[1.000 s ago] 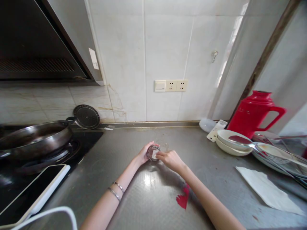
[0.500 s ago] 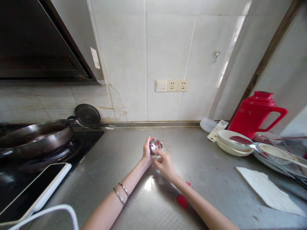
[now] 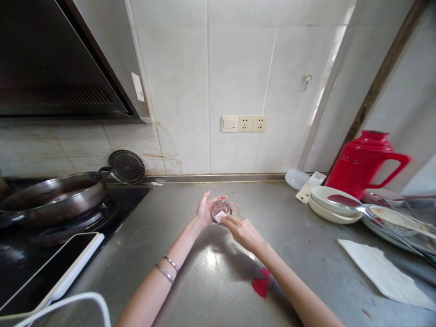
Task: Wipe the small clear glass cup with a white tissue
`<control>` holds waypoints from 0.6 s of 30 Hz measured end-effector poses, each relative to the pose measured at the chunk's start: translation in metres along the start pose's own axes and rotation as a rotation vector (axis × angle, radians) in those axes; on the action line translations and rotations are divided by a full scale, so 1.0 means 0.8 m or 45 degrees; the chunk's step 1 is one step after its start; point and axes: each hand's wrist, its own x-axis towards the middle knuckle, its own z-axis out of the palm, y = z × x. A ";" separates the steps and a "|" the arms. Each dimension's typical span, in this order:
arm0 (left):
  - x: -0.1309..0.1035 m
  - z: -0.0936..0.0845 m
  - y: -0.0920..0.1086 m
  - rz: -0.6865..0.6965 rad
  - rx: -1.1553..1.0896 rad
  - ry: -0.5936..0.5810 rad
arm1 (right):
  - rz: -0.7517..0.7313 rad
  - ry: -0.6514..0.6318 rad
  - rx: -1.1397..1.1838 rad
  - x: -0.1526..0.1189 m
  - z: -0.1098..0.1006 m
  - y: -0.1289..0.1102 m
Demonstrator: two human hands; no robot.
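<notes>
Over the middle of the steel counter, my left hand (image 3: 205, 211) holds a small round clear glass (image 3: 216, 209), its mouth facing me. The thumb points up and the fingers reach behind the glass. My right hand (image 3: 244, 232) pinches a small white piece, like tissue or paper (image 3: 220, 215), at the glass's mouth. How far its fingertips reach inside I cannot make out. A jagged red piece (image 3: 261, 282) lies on the counter beside my right forearm.
At left, a pan (image 3: 64, 195) sits on the black stove, with a phone (image 3: 51, 272) and white cable (image 3: 85, 295) in front. At right stand a red thermos (image 3: 363, 163), stacked bowls (image 3: 332, 215), plates with utensils, and a white paper sheet (image 3: 381, 272).
The left hand's grip has loosened, with thumb and fingers spreading. My right hand has moved slightly right and up, and the white piece now shows at the glass. More of the red piece is visible.
</notes>
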 end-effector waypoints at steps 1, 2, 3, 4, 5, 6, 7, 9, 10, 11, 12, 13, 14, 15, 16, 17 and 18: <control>0.000 -0.004 0.003 -0.102 0.058 -0.018 | -0.031 -0.020 -0.015 0.000 -0.001 0.001; 0.000 -0.007 0.004 -0.185 0.113 -0.034 | -0.057 -0.029 -0.019 0.001 -0.001 0.002; -0.001 -0.009 0.005 -0.240 0.158 -0.045 | -0.079 -0.036 -0.019 0.001 -0.002 0.003; -0.001 -0.009 0.005 -0.264 0.192 -0.044 | -0.092 -0.039 -0.019 0.001 -0.002 0.005; -0.001 -0.008 0.004 -0.258 0.214 -0.029 | -0.094 -0.037 -0.023 0.001 -0.003 0.007; -0.002 -0.006 0.003 -0.229 0.228 -0.002 | -0.097 -0.031 -0.031 0.001 -0.005 0.009; -0.001 -0.003 0.002 -0.188 0.232 0.032 | -0.096 -0.021 -0.039 0.001 -0.007 0.012; 0.000 0.002 0.000 -0.095 0.223 0.092 | -0.084 0.003 -0.049 0.000 -0.011 0.016; 0.002 0.005 -0.002 -0.052 0.210 0.110 | -0.065 0.016 -0.050 0.000 -0.012 0.016; 0.004 0.006 -0.004 -0.012 0.193 0.123 | -0.035 0.031 -0.043 0.000 -0.012 0.016; 0.006 0.007 -0.006 0.027 0.172 0.131 | 0.009 0.048 -0.027 0.000 -0.011 0.014; 0.008 0.007 -0.009 0.065 0.150 0.133 | 0.064 0.066 -0.005 0.000 -0.008 0.011; 0.010 0.008 -0.012 0.108 0.128 0.134 | 0.120 0.082 0.019 0.001 -0.004 0.007; 0.012 0.008 -0.014 0.154 0.106 0.131 | 0.181 0.100 0.046 0.001 0.002 0.002; 0.013 0.009 -0.018 0.209 0.081 0.135 | 0.233 0.104 0.066 0.001 0.009 -0.004; 0.014 0.010 -0.021 0.268 0.056 0.146 | 0.274 0.113 0.081 0.001 0.016 -0.009; 0.014 0.012 -0.025 0.324 0.033 0.165 | 0.307 0.134 0.096 0.001 0.024 -0.015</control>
